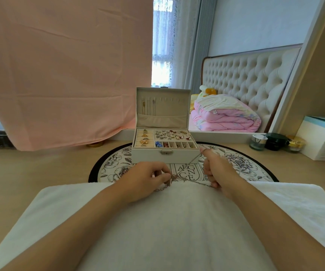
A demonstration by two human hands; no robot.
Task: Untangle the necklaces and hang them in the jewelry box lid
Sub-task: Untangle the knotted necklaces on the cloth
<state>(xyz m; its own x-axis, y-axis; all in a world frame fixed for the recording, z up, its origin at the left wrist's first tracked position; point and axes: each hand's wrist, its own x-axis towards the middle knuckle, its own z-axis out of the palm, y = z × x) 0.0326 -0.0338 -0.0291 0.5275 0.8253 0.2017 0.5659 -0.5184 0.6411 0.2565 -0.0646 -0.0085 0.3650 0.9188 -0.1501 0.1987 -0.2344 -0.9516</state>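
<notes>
The person's left hand [148, 178] rests at the far edge of a white towel [177, 222], its fingers curled in and its thumb and fingertips pinching the knotted part of the necklaces [175, 177]. The right hand [216, 171] is just to the right, with the index finger raised and one thin chain looped over its tip. The other fingers are curled, and a second strand runs from the knot to the lower fingers, which grip it. Both strands are pulled fairly taut between the two hands, just above the towel's edge and a round flower-printed mat [236, 163]. The jewelry box [164, 155] stands on this mat right behind the hands, with its lid [162, 94] upright and open. A few thin chains [148, 106] hang from the left hooks inside the lid, above a cloth pocket. The tray of the box holds rings on the left, and earrings and small pieces in the compartments on the right. A pink cloth [60, 75] hangs behind on the left. On the right, a mirror [245, 75] shows a tufted headboard and a folded pink quilt. Beside it on the tabletop stand a glass jar [258, 142], a black jar [275, 141], a gold jar [295, 146] and a white and blue carton [324, 139].
</notes>
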